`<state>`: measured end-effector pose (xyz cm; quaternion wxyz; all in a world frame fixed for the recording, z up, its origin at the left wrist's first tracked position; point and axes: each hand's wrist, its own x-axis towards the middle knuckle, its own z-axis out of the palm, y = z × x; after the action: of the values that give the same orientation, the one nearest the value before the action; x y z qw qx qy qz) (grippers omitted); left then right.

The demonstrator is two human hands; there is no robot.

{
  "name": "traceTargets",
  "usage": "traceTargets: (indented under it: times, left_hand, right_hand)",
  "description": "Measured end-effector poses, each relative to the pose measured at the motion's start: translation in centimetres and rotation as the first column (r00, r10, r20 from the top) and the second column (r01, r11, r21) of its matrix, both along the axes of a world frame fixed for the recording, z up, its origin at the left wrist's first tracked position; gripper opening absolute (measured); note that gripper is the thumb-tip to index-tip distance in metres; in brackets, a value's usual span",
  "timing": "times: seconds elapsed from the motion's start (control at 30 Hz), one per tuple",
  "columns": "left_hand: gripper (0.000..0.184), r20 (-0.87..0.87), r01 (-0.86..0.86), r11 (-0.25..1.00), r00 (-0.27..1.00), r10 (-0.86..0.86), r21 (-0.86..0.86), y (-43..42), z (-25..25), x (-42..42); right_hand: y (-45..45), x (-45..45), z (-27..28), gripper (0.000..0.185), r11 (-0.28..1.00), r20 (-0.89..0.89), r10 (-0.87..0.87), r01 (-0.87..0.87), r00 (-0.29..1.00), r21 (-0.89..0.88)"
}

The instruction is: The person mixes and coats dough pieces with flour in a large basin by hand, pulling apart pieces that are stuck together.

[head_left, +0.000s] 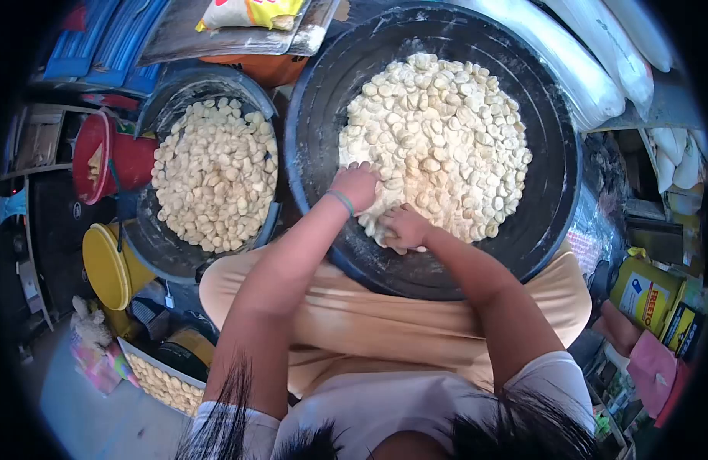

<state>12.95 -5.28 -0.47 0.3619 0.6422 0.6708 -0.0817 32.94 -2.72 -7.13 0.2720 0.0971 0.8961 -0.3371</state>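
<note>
A wide black tub point(312, 115) holds a heap of small, rounded, pale dough pieces point(477, 130) dusted with flour. My left hand point(358, 186) presses into the near left edge of this heap; its fingertips are hidden among the pieces. A greenish band circles that wrist. Close beside it, lower and to the right, my right hand point(406, 228) has its fingers curled over a few floury pieces near the tub's near wall. Loose flour lies across the heap's middle and left side.
Left of the tub stands a smaller dark basin point(158, 222) with more pieces. Beside it are a red bucket point(131, 157) and a yellow bucket point(112, 264). White plastic-wrapped packs point(576, 84) lie at the upper right. A yellow container point(642, 295) stands at the right.
</note>
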Motion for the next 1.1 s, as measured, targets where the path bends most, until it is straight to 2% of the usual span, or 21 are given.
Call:
traceTargets:
  times: [0.03, 0.1, 0.17, 0.23, 0.33, 0.37, 0.43, 0.47, 0.57, 0.6, 0.7, 0.73, 0.8, 0.83, 0.87, 0.93, 0.97, 1.0, 1.03, 1.07, 1.1]
  left_hand:
    - [0.049, 0.021, -0.049, 0.997, 0.998, 0.051, -0.055, 1.7, -2.1, 0.4]
    - [0.05, 0.086, -0.158, 0.983, 0.985, 0.151, 0.088, 4.8, -5.0, 1.6]
    - [0.052, 0.146, -0.172, 0.945, 0.98, 0.136, 0.279, 7.3, -8.3, 3.2]
    - [0.048, 0.141, -0.18, 0.873, 0.982, 0.129, 0.454, 9.1, -11.2, 5.0]
    - [0.04, 0.084, -0.276, 0.924, 0.961, 0.263, 0.264, 11.4, -12.6, 5.7]
    - [0.038, 0.327, -0.421, 0.897, 0.874, 0.36, 0.138, 11.5, -12.8, 5.7]
    - [0.033, 0.672, -0.59, 0.784, 0.502, 0.545, -0.196, 11.7, -10.9, 4.6]
    - [0.035, 0.826, -0.57, 0.736, 0.166, 0.538, -0.365, 11.1, -9.4, 5.0]
    - [0.044, 0.821, -0.673, 0.67, 0.163, 0.547, -0.313, 8.3, -2.7, 5.0]
    - [0.046, 0.811, -0.663, 0.674, 0.171, 0.559, -0.325, 7.5, -1.8, 4.2]
    - [0.051, 0.778, -0.577, 0.696, 0.157, 0.608, -0.427, 4.8, -0.1, 1.1]
    - [0.052, 0.76, -0.498, 0.707, 0.136, 0.635, -0.502, 4.0, 0.2, 0.4]
    - [0.042, 0.718, -0.399, 0.686, 0.089, 0.69, -0.609, 2.7, 2.6, -0.1]
    - [0.037, 0.706, -0.453, 0.677, 0.134, 0.695, -0.58, 1.9, 2.8, -0.3]
    - [0.032, 0.692, -0.506, 0.668, 0.177, 0.699, -0.545, 1.2, 2.7, -0.6]
    - [0.027, 0.665, -0.577, 0.67, 0.271, 0.696, -0.467, -0.1, 0.9, -1.4]
    - [0.031, 0.677, -0.547, 0.786, 0.464, 0.571, -0.288, -0.8, -0.4, -1.4]
    - [0.035, 0.643, -0.475, 0.874, 0.638, 0.425, -0.106, -1.4, -1.7, -1.4]
    - [0.039, 0.564, -0.364, 0.929, 0.782, 0.264, 0.07, -2.0, -2.7, -1.2]
    - [0.054, 0.493, -0.337, 0.939, 0.806, 0.327, -0.073, -2.1, -3.4, -0.6]
    - [0.056, 0.43, -0.345, 0.933, 0.83, 0.354, -0.101, -2.0, -4.0, -0.1]
  right_hand:
    - [2.3, 0.5, -1.2, 0.052, 0.983, -0.022, -0.06, 0.055, 0.998, -0.178]
    - [7.0, 1.4, -4.1, 0.042, 0.841, -0.021, -0.19, 0.151, 0.982, -0.519]
    - [9.9, 1.7, -4.1, 0.033, 0.615, 0.146, -0.565, 0.532, 0.812, -0.582]
    - [11.1, 2.7, -6.5, 0.031, 0.465, -0.061, -0.856, 0.713, 0.513, -0.526]
    - [11.5, 4.0, -6.1, 0.044, 0.215, -0.039, -0.975, 0.882, 0.219, -0.42]
    - [11.1, 4.3, -5.3, 0.053, 0.154, 0.007, -0.983, 0.834, 0.186, -0.529]
    - [10.5, 3.0, -2.0, 0.071, 0.024, 0.1, -0.985, 0.691, 0.14, -0.722]
    - [10.5, 2.2, -1.0, 0.088, 0.163, 0.029, -0.968, 0.709, 0.251, -0.686]
    - [9.4, 0.2, 2.8, 0.084, 0.16, 0.007, -0.95, 0.507, 0.312, -0.847]
    - [9.4, 0.0, 2.6, 0.073, 0.173, 0.016, -0.925, 0.46, 0.38, -0.871]
    - [8.6, -0.5, 3.2, 0.053, 0.259, 0.103, -0.838, 0.557, 0.535, -0.789]
    - [8.0, -0.7, 4.4, 0.037, 0.317, 0.002, -0.847, 0.509, 0.531, -0.8]
    - [7.6, -0.6, 4.0, 0.032, 0.242, -0.004, -0.901, 0.494, 0.434, -0.835]
    - [7.7, -0.4, 3.9, 0.029, 0.207, -0.007, -0.923, 0.483, 0.384, -0.85]
    - [7.9, 0.2, 4.1, 0.031, 0.056, 0.092, -0.968, 0.556, 0.234, -0.829]
    - [8.7, 1.9, 3.3, 0.04, 0.025, 0.06, -0.992, 0.63, 0.113, -0.776]
    - [9.1, 3.0, 2.4, 0.045, 0.006, 0.04, -0.998, 0.662, 0.054, -0.749]
    - [9.0, 4.2, 0.5, 0.055, 0.17, -0.068, -0.983, 0.714, 0.169, -0.679]
    - [7.8, 4.6, -0.9, 0.058, 0.271, -0.148, -0.962, 0.878, 0.231, -0.395]
    - [6.2, 5.0, -1.8, 0.062, 0.33, -0.204, -0.928, 0.942, 0.312, -0.06]
    - [4.7, 5.5, -2.6, 0.067, 0.336, -0.229, -0.886, 0.898, 0.404, 0.285]
